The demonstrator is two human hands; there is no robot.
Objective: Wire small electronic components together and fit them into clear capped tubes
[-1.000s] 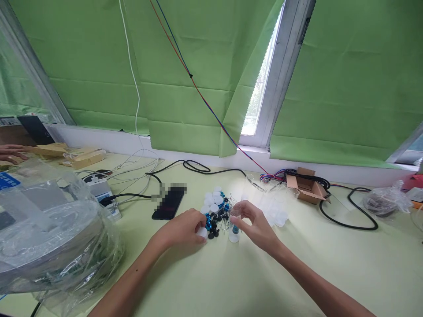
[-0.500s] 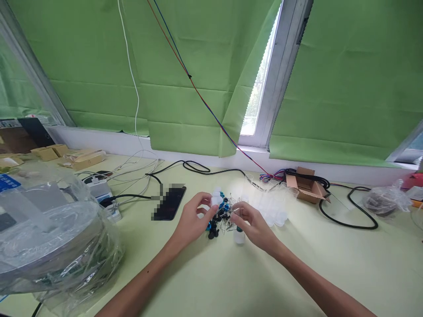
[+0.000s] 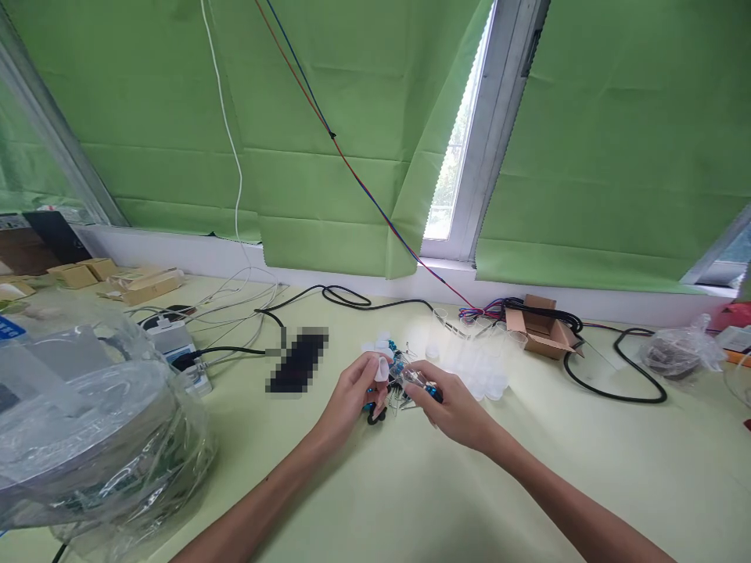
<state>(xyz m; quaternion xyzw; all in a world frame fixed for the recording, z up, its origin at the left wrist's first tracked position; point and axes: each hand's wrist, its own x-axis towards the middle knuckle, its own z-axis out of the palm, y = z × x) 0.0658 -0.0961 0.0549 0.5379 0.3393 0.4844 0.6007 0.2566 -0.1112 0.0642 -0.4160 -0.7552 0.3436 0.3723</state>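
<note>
**White cap and clear tube being held near each other over the parts heap**

A heap of small parts [image 3: 397, 385], mixing black, blue and wiry metal pieces, is lying on the pale green table [image 3: 375, 500], and both hands are working over it, partly hiding it.

The left hand [image 3: 352, 383] is reaching over the heap's left side, its thumb and fingers pinching a white cap [image 3: 382, 370]. The cap is tilting on its edge above the heap.

The right hand [image 3: 449, 395] is closing around a clear tube [image 3: 414, 377] at the heap's right side. The tube is tilting, its far end pointing toward the cap, and a blue-and-black piece [image 3: 435, 392] is showing at its near end. Tube and cap are sitting close together; whether they are touching is too small to tell.

Just right of the heap, a group of translucent containers [image 3: 478, 371] is standing in bright light. Farther right and behind the heap, an open cardboard box [image 3: 543, 332] is resting near the wall. To the heap's left, a dark, pixelated slab [image 3: 298, 361] is lying flat. Behind the heap, a black cable [image 3: 346, 301] is looping across the table. Well left of the heap, a large spool [image 3: 88, 422] is sitting wrapped in clear plastic.
</note>
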